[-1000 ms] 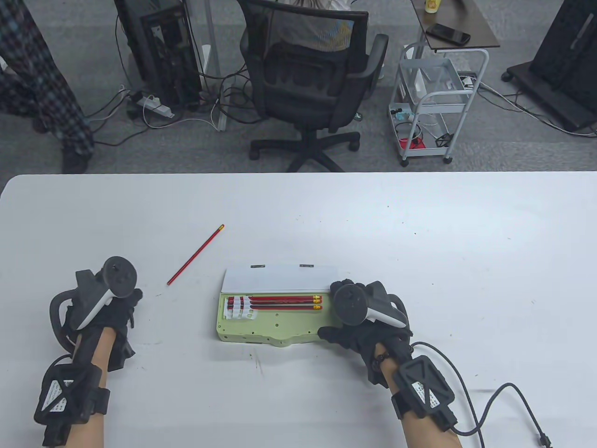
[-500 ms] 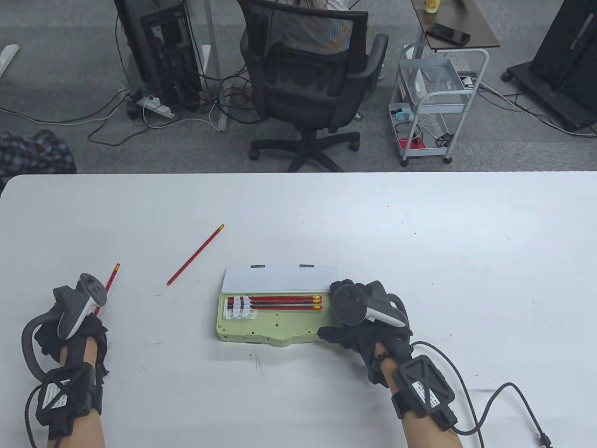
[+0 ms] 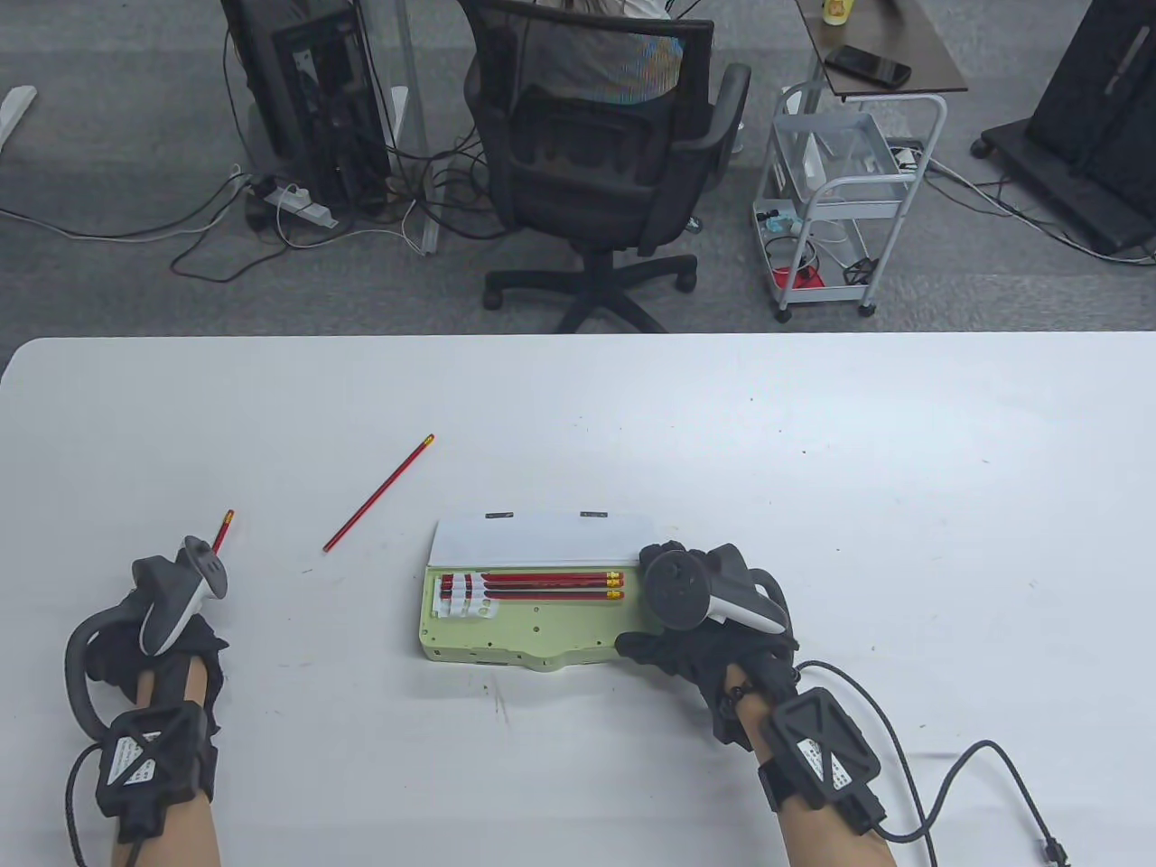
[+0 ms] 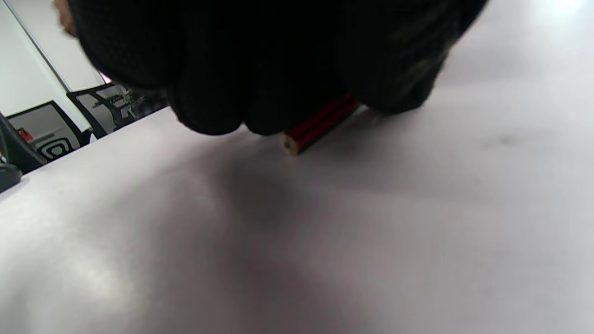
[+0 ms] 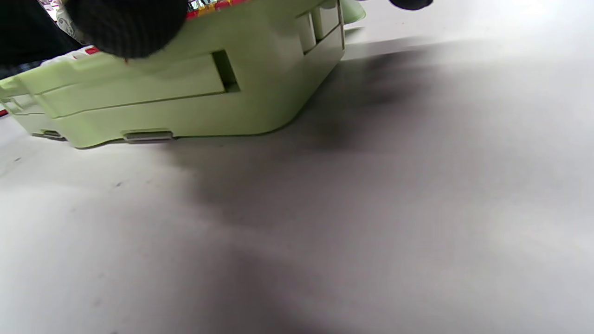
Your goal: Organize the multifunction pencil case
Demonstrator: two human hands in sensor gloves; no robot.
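a: where was the green pencil case [image 3: 506, 632]?
b: it sat open on the white surface [image 3: 813, 470], with three red pencils [image 3: 542, 584] inside.
a: and the hands?
b: the right hand [image 3: 700, 632] had its fingers curled on the case's end. the left hand [image 3: 167, 646] had its fingers clamped on another pencil [image 4: 320, 124]. one more pencil [image 3: 379, 493] lay loose.
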